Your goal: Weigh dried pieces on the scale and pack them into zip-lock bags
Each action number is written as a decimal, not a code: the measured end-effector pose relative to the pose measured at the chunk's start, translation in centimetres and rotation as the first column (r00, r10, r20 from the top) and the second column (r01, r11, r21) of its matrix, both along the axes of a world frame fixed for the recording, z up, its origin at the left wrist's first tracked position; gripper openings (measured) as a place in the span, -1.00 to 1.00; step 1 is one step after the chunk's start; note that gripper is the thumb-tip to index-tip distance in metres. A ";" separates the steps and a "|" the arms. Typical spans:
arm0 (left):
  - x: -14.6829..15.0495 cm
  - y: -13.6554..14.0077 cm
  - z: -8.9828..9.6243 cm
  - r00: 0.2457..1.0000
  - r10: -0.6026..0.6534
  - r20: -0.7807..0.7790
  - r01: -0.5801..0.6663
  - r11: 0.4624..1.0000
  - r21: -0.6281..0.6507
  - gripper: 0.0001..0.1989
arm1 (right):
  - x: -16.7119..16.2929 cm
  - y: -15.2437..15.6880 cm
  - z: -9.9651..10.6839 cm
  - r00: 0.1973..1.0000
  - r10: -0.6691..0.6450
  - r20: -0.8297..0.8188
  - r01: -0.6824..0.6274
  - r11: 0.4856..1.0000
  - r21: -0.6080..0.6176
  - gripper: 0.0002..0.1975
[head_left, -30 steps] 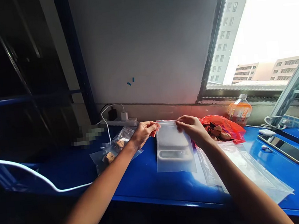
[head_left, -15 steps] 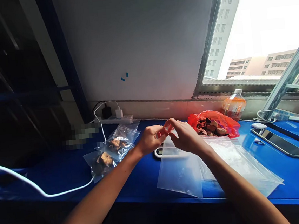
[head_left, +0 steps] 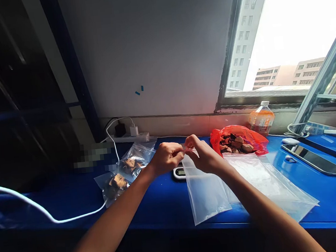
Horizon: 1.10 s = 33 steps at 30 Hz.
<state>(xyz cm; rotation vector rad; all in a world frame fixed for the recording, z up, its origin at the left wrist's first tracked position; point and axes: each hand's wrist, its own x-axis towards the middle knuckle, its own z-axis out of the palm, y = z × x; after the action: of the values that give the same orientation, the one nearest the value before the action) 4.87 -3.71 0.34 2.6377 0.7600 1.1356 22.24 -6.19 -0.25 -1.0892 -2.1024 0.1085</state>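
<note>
Between my two hands hangs a clear zip-lock bag (head_left: 207, 197), pinched at its top edge. My left hand (head_left: 168, 156) is closed on the bag's upper left corner. My right hand (head_left: 202, 152) grips the same edge a little to the right, thumb and fingers together. Behind the bag, a small digital scale (head_left: 179, 173) is partly hidden. Beneath my right forearm lies a stack of clear plastic bags (head_left: 252, 173). A red plastic bag (head_left: 259, 137) of dried brown pieces (head_left: 236, 143) stands open beyond my right hand.
Two filled clear bags with brown chunks (head_left: 118, 182) lie left of my left arm. Behind them sits a power strip (head_left: 143, 136) with chargers; a white cable (head_left: 52, 218) crosses the table. On the right are an orange drink bottle (head_left: 261, 119), a phone (head_left: 320, 161) and an earbud (head_left: 290, 159).
The held bag's lower end has swung slightly right and looks narrower. Both hands have shifted a little left, still gripping its top edge, and more of the scale shows.
</note>
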 end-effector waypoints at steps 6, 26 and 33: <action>-0.2 -1.0 1.1 0.991 0.004 0.132 -0.003 1.000 -0.008 -0.78 | 1.0 0.2 0.0 0.999 -0.038 -0.008 0.039 0.997 0.067 -0.90; -0.8 -0.7 1.9 0.962 0.059 0.267 -0.048 0.998 -0.046 -0.75 | 4.8 2.1 0.7 0.974 -0.153 -0.169 0.171 0.981 0.093 -0.87; -3.2 1.5 1.8 0.752 0.019 0.659 0.110 0.982 -0.154 -0.77 | 6.8 1.6 1.5 0.884 -0.195 -0.425 0.220 0.976 0.008 -0.78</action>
<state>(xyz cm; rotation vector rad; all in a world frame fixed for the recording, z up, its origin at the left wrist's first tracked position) 1.71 -2.19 2.13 1.8650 0.5985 1.7343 29.06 -4.63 1.21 -1.1350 -1.5842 0.1648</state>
